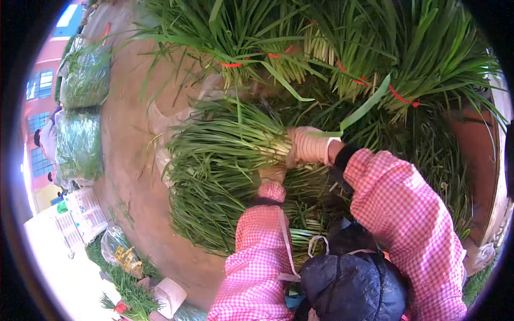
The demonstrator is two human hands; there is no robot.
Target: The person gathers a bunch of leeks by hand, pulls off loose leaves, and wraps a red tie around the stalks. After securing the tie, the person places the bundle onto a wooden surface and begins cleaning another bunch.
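Both my hands wear pale work gloves, under pink checked sleeves. My right hand point(310, 145) is closed round the pale stem end of a loose bunch of garlic chives point(230, 136), whose green leaves fan out to the left. Just below it, my left hand point(273, 174) is wrapped at the stems of that bunch, its fingers partly hidden by the leaves. More loose garlic chives point(206, 208) lie beneath and beside the left forearm. No tie shows on the held bunch.
Several chive bunches with red ties point(231, 65) stand along the far side. Plastic-wrapped bundles point(80, 144) sit on the left across the brown ground point(128, 134). A white carton point(85, 211) and a clear bag point(115, 246) lie lower left. A board edge point(495, 176) borders the right.
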